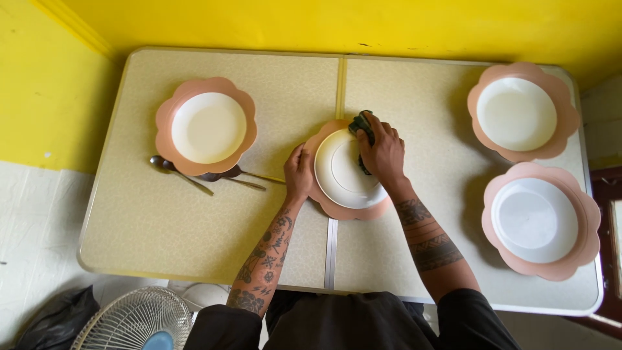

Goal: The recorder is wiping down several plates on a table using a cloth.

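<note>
Plate (346, 172), round with a pink scalloped rim and so without a long axis, lies face up mid-worktop (194, 227) over the centre seam. Right hand (382, 152) is clamped on a dark scrubbing pad (360, 123) at its far rim. Left hand (299, 174) grips the near-left edge.

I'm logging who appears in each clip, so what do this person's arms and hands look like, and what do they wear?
Both forearms are bare and heavily tattooed. The left forearm carries scattered small dark motifs, stars and floral shapes. The right forearm carries dark patterned bands around it. Dark short sleeves end above the elbows. The left hand and right hand show no gloves.
</note>
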